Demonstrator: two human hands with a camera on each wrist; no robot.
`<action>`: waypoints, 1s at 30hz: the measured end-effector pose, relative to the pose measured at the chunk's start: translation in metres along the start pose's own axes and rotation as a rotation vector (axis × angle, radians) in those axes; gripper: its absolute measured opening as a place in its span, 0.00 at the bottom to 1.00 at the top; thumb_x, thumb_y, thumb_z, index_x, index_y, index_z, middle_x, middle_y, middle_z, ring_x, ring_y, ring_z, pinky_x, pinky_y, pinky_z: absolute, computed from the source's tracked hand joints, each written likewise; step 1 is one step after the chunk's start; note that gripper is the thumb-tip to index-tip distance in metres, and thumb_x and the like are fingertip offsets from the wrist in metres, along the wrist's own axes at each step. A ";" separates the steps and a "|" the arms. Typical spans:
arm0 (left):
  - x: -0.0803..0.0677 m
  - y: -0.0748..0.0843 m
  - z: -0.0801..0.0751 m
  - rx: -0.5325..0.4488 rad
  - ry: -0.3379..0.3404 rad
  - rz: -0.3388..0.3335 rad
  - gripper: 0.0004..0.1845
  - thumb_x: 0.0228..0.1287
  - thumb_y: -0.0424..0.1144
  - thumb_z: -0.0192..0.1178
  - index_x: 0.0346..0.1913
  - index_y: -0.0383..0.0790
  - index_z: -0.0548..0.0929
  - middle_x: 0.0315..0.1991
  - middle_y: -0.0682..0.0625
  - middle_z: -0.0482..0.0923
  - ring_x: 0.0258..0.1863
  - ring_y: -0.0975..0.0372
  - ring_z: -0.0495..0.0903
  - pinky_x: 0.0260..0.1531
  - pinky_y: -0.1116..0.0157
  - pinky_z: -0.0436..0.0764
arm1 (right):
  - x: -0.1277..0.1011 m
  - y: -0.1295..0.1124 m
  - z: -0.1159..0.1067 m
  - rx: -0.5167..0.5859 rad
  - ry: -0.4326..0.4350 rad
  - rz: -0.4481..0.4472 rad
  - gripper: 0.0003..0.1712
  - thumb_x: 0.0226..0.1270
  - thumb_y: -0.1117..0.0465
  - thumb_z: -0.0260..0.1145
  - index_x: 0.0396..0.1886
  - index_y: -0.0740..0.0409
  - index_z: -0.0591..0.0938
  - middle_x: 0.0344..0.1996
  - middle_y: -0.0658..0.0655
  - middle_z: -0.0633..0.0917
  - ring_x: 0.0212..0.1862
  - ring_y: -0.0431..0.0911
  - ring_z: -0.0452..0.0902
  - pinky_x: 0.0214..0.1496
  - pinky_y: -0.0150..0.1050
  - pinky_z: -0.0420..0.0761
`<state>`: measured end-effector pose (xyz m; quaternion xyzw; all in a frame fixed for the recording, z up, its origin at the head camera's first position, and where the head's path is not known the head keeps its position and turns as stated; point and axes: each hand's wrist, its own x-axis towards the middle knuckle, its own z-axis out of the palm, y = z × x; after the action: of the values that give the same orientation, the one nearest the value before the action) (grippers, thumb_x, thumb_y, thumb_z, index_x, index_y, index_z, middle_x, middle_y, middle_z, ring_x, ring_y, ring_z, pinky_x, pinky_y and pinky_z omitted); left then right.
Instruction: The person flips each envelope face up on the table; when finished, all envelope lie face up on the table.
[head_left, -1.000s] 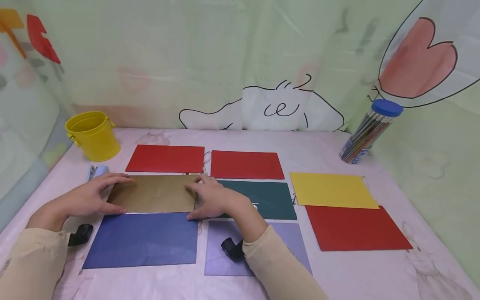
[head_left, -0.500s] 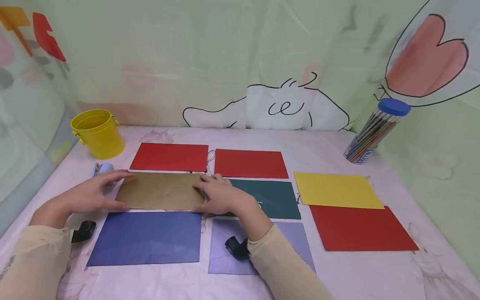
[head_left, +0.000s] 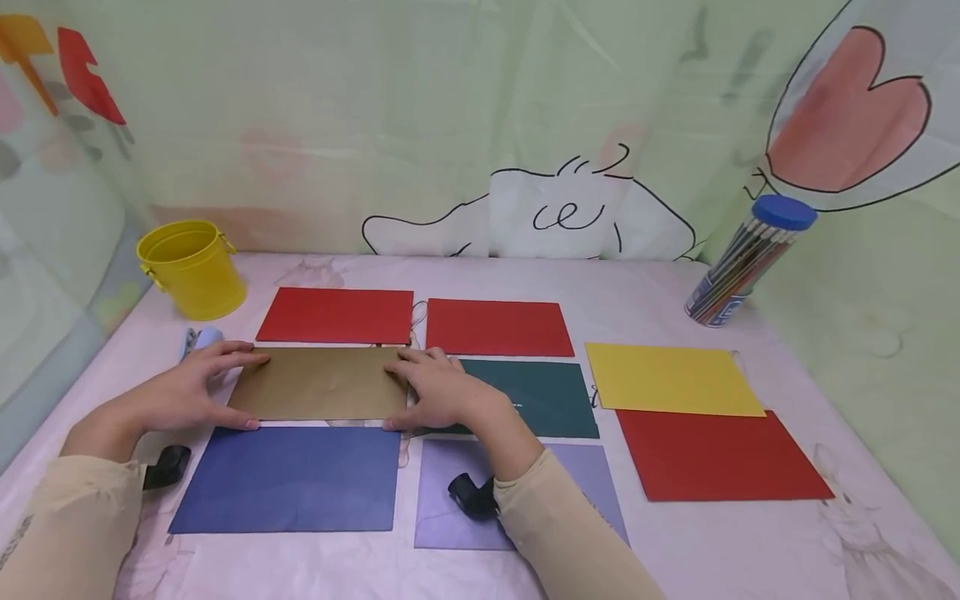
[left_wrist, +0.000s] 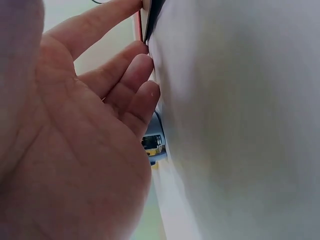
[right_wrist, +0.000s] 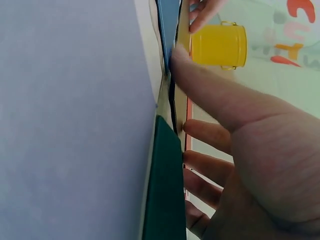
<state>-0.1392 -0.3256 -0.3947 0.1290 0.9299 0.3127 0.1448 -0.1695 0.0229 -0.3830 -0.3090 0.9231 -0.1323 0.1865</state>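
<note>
A flat brown rectangular sheet lies on the table at the left, between a red sheet behind it and a blue sheet in front. My left hand rests at its left end, fingertips on the far corner and thumb at the near corner. At the right end, my right hand touches the sheet with spread fingers, its thumb by the near corner. The right hand partly covers a dark green sheet. In the left wrist view, the left fingers look loosely bent, and the sheet is mostly hidden.
Two red sheets lie at the back. A lilac sheet is under the right forearm. At the right, a yellow sheet overlaps another red one. A yellow bucket, a light blue object and a pencil tub stand around.
The brown sheet has shifted slightly right and away from the blue sheet, so a narrow gap shows between them. Both hands have stayed at its ends.
</note>
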 end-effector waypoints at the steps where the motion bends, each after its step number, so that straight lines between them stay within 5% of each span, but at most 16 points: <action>1: 0.000 0.000 0.001 0.000 0.001 -0.001 0.50 0.46 0.53 0.80 0.72 0.37 0.70 0.73 0.32 0.52 0.69 0.32 0.50 0.58 0.27 0.58 | 0.000 0.000 0.000 0.001 -0.005 0.001 0.50 0.58 0.39 0.74 0.78 0.46 0.66 0.78 0.53 0.58 0.74 0.53 0.54 0.73 0.53 0.56; 21: 0.001 -0.001 0.001 0.031 0.016 0.031 0.47 0.49 0.51 0.78 0.70 0.34 0.72 0.69 0.34 0.57 0.67 0.34 0.56 0.58 0.29 0.61 | 0.000 0.001 0.001 -0.061 0.009 -0.023 0.47 0.61 0.39 0.72 0.77 0.46 0.67 0.78 0.51 0.59 0.76 0.52 0.53 0.75 0.56 0.52; 26: 0.001 -0.002 0.001 0.028 0.018 0.035 0.45 0.51 0.50 0.78 0.69 0.34 0.73 0.69 0.35 0.58 0.66 0.36 0.57 0.58 0.29 0.61 | -0.001 0.003 0.000 -0.040 0.004 -0.083 0.44 0.65 0.42 0.71 0.76 0.53 0.68 0.76 0.53 0.62 0.76 0.49 0.54 0.75 0.47 0.58; 30: 0.001 0.000 -0.001 0.039 0.017 0.038 0.44 0.51 0.52 0.77 0.69 0.36 0.74 0.71 0.35 0.57 0.67 0.35 0.55 0.57 0.28 0.60 | -0.003 0.005 -0.002 0.069 0.014 -0.145 0.38 0.68 0.50 0.71 0.73 0.57 0.71 0.70 0.54 0.71 0.70 0.46 0.65 0.69 0.37 0.67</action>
<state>-0.1404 -0.3262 -0.3938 0.1468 0.9343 0.2983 0.1286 -0.1710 0.0285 -0.3817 -0.3677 0.8945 -0.1793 0.1806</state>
